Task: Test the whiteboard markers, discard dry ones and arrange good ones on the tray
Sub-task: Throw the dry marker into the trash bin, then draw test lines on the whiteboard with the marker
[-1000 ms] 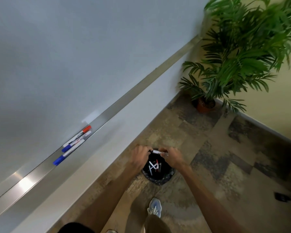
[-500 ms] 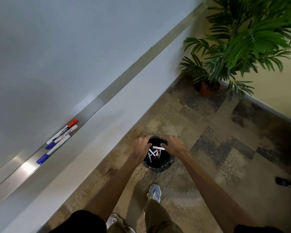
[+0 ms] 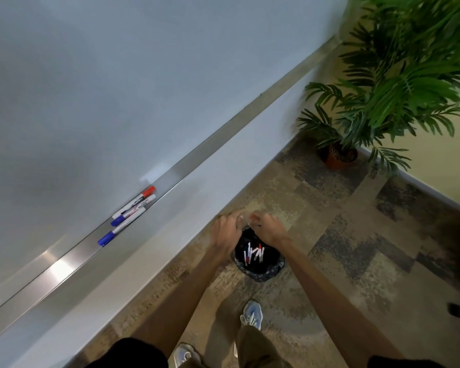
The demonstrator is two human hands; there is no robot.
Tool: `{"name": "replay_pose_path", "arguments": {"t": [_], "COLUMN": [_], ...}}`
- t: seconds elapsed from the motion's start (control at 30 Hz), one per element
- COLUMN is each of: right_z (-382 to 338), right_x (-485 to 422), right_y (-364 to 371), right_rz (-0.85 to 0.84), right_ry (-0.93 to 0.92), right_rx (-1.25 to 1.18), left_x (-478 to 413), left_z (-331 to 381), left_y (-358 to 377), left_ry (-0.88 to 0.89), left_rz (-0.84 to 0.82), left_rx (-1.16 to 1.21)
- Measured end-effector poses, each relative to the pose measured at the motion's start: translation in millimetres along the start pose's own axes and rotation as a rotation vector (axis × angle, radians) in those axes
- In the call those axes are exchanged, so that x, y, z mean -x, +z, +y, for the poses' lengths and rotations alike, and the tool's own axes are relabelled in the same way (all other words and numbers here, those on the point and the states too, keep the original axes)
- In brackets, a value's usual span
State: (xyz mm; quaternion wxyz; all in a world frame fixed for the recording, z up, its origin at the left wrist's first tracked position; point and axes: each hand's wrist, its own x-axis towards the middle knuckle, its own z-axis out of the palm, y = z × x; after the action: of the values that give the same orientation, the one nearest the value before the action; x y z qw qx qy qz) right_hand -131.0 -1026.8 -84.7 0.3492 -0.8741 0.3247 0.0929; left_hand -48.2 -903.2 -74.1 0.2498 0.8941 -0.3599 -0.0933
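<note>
In the head view, the left hand [image 3: 227,229] and right hand [image 3: 268,228] were blurred together over the small black bin [image 3: 263,272] of white thrown-out markers [image 3: 254,253]; any hold could not be told. Red- and blue-capped markers [image 3: 132,209] were laid on the long silver tray [image 3: 61,266]. A marker let go too early could miss the bin. Labels could not be read.

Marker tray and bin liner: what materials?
Tray: looks like brushed metal, aluminium or steel, satin finish; a bright glare streak runs along it. Bin liner: seemingly thin black plastic film, glossy; crinkled folds bunch round the rim.
</note>
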Motion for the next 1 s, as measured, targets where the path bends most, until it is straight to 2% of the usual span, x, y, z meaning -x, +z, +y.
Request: {"name": "replay_pose_path", "arguments": {"t": [0.33,0.57,0.77,1.0], "right_z": [-122,-213,-264,-287], "right_x": [26,30,21,-2], "right_y": [28,64,81,112], "right_rz": [0.063,0.045,0.057,-0.093], "right_ry": [-0.185,-0.325,-0.407,-0.441], "right_rx": [-0.055,0.028,0.084,0.138], "left_x": [46,77,84,81], "left_z": [-69,-144,-215,-244], "left_y": [-95,-166,-209,-201], "left_ry": [-0.11,-0.256,-0.367,-0.439], "left_rz": [0.146,0.187,0.117,-0.081], "left_rx": [-0.122,-0.186,-0.231,-0.235]}}
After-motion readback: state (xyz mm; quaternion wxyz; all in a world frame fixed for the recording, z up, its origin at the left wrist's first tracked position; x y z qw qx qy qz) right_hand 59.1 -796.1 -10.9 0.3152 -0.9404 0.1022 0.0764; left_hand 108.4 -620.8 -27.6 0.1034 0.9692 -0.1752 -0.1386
